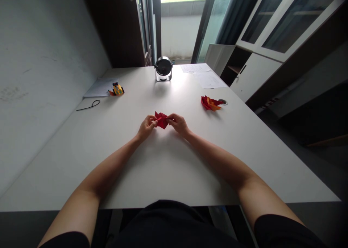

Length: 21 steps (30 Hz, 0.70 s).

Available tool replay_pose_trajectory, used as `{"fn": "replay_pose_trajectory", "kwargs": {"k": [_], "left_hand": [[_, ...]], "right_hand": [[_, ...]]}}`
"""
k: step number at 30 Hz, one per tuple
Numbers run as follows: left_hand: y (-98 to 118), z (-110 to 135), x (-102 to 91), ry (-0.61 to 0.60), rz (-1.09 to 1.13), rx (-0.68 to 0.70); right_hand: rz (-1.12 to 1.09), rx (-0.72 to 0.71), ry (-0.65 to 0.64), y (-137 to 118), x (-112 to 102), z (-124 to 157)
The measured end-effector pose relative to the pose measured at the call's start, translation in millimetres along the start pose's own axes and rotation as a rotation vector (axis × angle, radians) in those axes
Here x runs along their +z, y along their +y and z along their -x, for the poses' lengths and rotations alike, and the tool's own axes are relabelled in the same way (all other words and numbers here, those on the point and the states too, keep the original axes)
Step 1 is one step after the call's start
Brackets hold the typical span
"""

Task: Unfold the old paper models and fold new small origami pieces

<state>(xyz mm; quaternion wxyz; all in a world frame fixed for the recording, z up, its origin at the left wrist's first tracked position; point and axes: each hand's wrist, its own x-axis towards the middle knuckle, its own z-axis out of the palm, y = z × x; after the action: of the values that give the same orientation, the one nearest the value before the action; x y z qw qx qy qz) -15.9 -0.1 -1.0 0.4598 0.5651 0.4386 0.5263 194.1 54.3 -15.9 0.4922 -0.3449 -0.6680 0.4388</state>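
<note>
A folded red paper figure (162, 121) with pointed corners is held between my two hands, just above the middle of the white table (168, 161). Its left side is pinched by the thumb and fingers of my left hand (147, 126). On the other side, my right hand (178, 123) grips a tip of the paper between thumb and forefinger. Off to the right lie several folded paper figures (210, 103) in red and orange, close together in a small pile.
A round black device on a metal stand (163, 67) is at the table's far edge. At the left are a yellow toy (117, 89), a black cable tie (92, 104) and paper sheets (99, 87). More sheets (209, 79) lie at the back right, near a round grommet (223, 102).
</note>
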Motion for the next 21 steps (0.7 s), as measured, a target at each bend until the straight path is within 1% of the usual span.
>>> {"fn": "replay_pose_trajectory", "kwargs": {"k": [3,8,11,17,21], "left_hand": [[-0.4,2.3,1.5,0.007,-0.092,-0.006],[-4.1,0.5,-1.3,0.045,-0.128,0.043],[-5.1,0.3,-1.8,0.050,-0.106,0.060],[-7.7,1.7,0.2,0.019,-0.045,0.052],[-9.3,1.6,0.4,0.027,-0.059,0.048]], "right_hand": [[-0.033,0.022,0.009,0.5,2.0,0.6],[-0.003,0.049,-0.044,-3.7,5.5,3.5],[0.039,0.056,-0.051,-6.7,6.7,5.1],[0.012,0.039,-0.055,-7.8,6.8,6.6],[0.101,0.075,-0.044,-2.9,6.6,5.9]]}}
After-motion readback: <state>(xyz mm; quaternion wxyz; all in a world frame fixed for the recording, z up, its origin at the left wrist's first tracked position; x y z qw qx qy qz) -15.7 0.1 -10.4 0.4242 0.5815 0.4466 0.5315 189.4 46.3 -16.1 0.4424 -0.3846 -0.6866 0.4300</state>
